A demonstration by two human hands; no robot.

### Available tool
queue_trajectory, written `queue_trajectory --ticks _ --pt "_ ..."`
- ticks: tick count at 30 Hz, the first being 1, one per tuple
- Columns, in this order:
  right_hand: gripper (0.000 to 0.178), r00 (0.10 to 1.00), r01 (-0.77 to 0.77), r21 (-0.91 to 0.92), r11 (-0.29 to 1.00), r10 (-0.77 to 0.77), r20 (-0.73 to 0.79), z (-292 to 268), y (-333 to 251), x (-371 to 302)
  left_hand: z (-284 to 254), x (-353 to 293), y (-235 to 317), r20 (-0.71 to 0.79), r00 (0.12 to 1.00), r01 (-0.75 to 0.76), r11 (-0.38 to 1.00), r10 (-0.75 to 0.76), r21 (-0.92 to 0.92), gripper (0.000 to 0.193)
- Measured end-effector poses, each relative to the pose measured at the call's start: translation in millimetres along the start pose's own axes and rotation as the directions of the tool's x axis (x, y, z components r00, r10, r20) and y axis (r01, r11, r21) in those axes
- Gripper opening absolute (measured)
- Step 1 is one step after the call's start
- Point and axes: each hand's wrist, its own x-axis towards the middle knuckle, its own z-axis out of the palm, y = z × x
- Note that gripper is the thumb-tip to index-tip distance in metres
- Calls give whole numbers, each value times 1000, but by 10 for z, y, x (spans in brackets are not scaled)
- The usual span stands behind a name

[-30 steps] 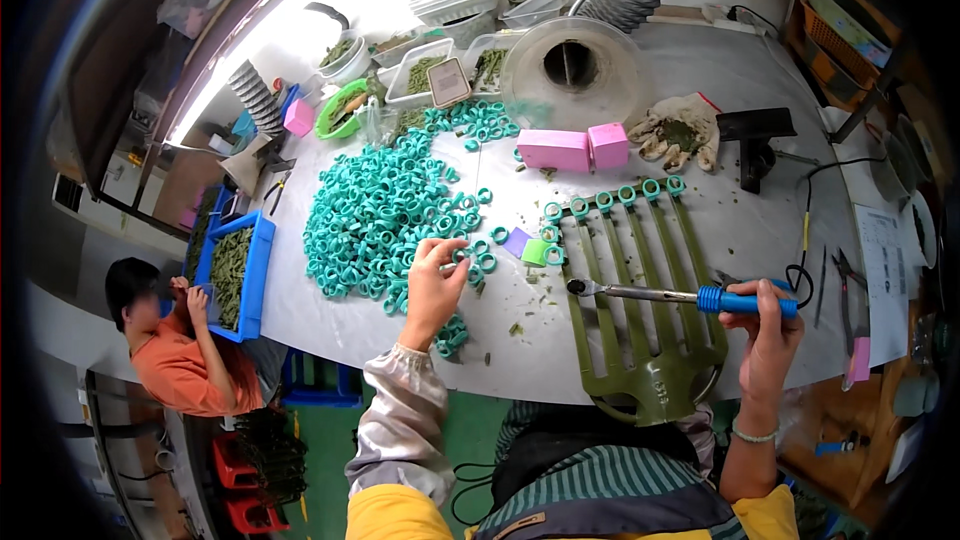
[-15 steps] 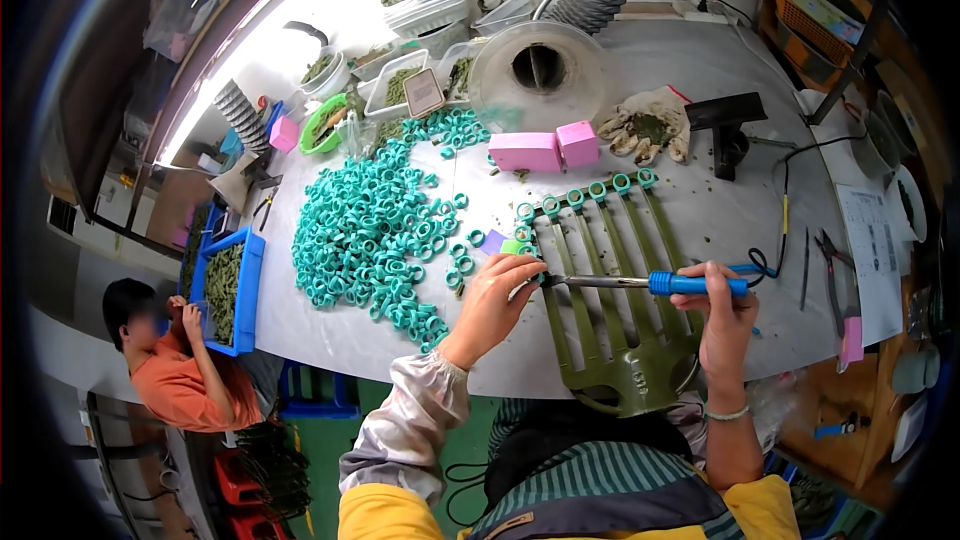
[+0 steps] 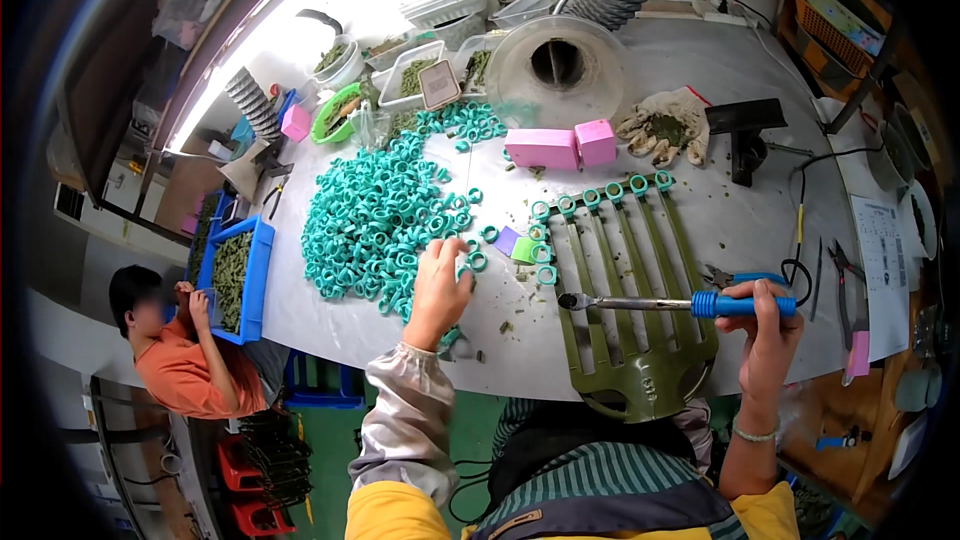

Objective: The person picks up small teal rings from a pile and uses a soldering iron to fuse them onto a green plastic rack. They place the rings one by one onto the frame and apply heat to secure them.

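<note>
My right hand (image 3: 765,335) grips the blue handle of a soldering iron (image 3: 735,304). The iron's metal shaft points left across a green rake-shaped frame (image 3: 640,380), with its broad tip over the frame's left side. Teal rings (image 3: 591,197) sit along the frame's far crossbar, and a few more run down its left edge. At the right edge of a big pile of teal rings (image 3: 360,215), my left hand (image 3: 437,290) reaches down with thumb and fingers apart. Its fingertips are close to some loose rings; no ring is visible in the hand.
Pink blocks (image 3: 542,149), a stained glove (image 3: 665,128) and a funnel-like hood (image 3: 575,65) stand beyond the frame. Pliers (image 3: 845,290) lie at right, near the iron's cable. On the left, a seated person in orange (image 3: 190,365) works beside a blue crate (image 3: 255,280).
My left hand has left the frame's left edge and moved left to the ring pile. My right hand has drawn the iron slightly right and down, its tip now away from that edge.
</note>
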Motion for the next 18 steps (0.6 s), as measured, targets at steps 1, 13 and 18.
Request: queue_trajectory --ticks 1,13,18 --pt "33 1000 -1 2 1000 1 7 1 3 -4 -37 -65 -126 25 998 -61 992 58 110 35" --pt "33 1000 16 -9 1000 -16 -8 36 -40 -60 83 -224 -384 5 997 71 961 -72 -269 31" --pt "34 1000 26 -19 999 -26 0 0 -41 -65 -51 -170 -178 247 902 427 651 -354 -627 27"
